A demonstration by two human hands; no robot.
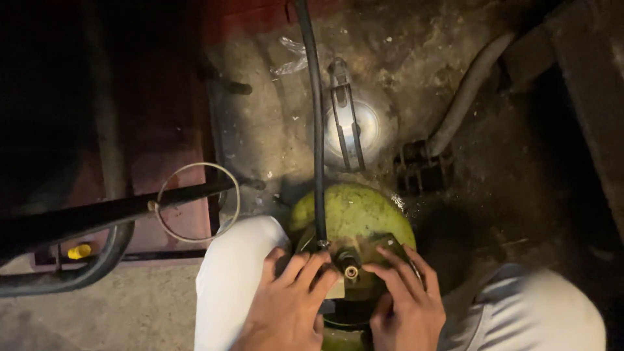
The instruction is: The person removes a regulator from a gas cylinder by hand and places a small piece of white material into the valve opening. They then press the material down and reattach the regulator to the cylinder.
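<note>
- A green gas cylinder (354, 211) stands on the dirty concrete floor (273, 130), low in the middle of the view, between the person's two knees in white trousers (231, 279).
- On top of the cylinder sits a brass regulator (350, 265), its small round knob facing up.
- The left hand (289, 302) lies flat on the left side of the regulator, fingers spread and pressing on the fitting; its grip is loose, laid on and not clenched around anything.
- The right hand (406, 302) rests on the right side of the regulator, fingers stretched forward over the cylinder's collar; it too touches without closing on anything.
- A black hose (316, 130) runs from the regulator straight away to the far edge of the scene.
- Just beyond the cylinder, on the floor, lies a round shiny metal lid (354, 127) with a handle across it.
- To the far right a grey hose (465, 94) ends at a dark block-like fitting (419, 170).
- At the left a dark bar (97, 218) carries a thin wire ring (198, 203), and a small yellow piece (79, 251) lies below it.
</note>
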